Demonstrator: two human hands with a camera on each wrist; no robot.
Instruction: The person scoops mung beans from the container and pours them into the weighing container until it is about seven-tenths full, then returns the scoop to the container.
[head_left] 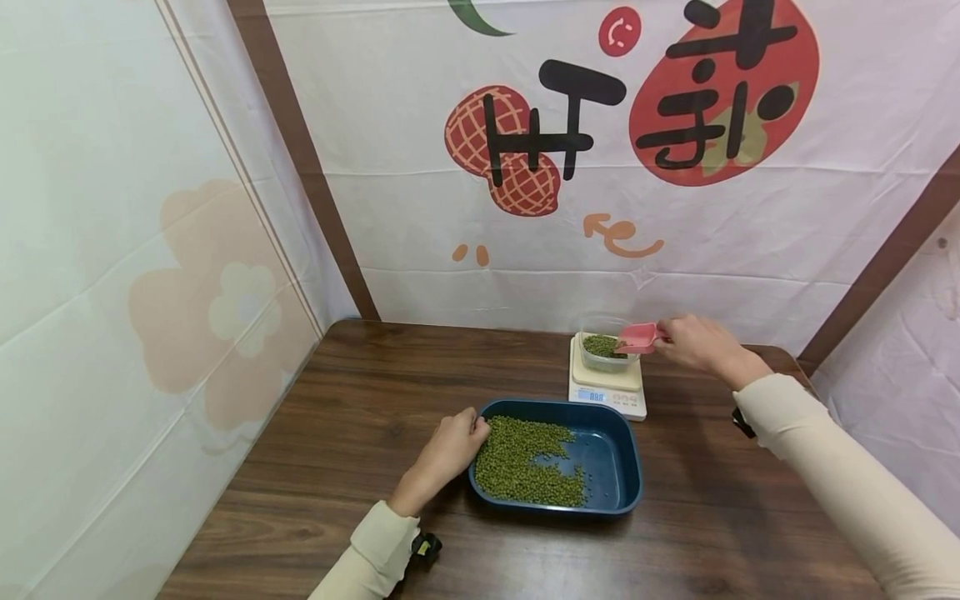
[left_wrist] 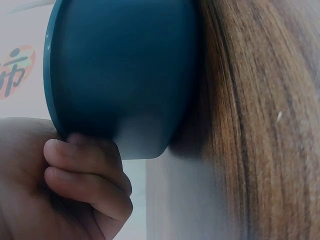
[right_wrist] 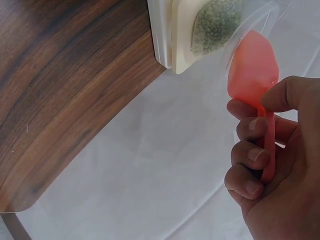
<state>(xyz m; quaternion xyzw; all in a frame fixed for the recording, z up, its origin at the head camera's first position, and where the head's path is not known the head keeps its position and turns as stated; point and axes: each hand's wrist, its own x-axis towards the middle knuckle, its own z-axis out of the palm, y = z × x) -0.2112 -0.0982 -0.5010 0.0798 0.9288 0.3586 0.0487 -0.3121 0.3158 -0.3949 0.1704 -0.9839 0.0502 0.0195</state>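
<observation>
Scoop [head_left: 637,337] is tilted over the tub [head_left: 602,365] on the scale [head_left: 582,407], right hand [head_left: 693,342] gripping its handle [right_wrist: 269,165], apparently for tilt control; left hand [head_left: 452,446] grips the tray [head_left: 611,454] rim, likely steadying it.

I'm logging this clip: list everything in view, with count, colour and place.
Plastic tray: one, dark blue, on the table
Mung beans: many, green, in the tray and the container
Kitchen scale: one, white and cream, behind the tray
Plastic container: one, clear, on the scale
Scoop: one, pink, at the container's right side
Table: one, brown wood-grain, under everything
Printed cloth: piece count unclear, mostly white, behind and beside the table
Wrist devices: two, black, one per wrist
Sleeves: two, cream, on both arms
Left hand: one, gripping the tray's left rim
Right hand: one, holding the scoop's handle
</observation>
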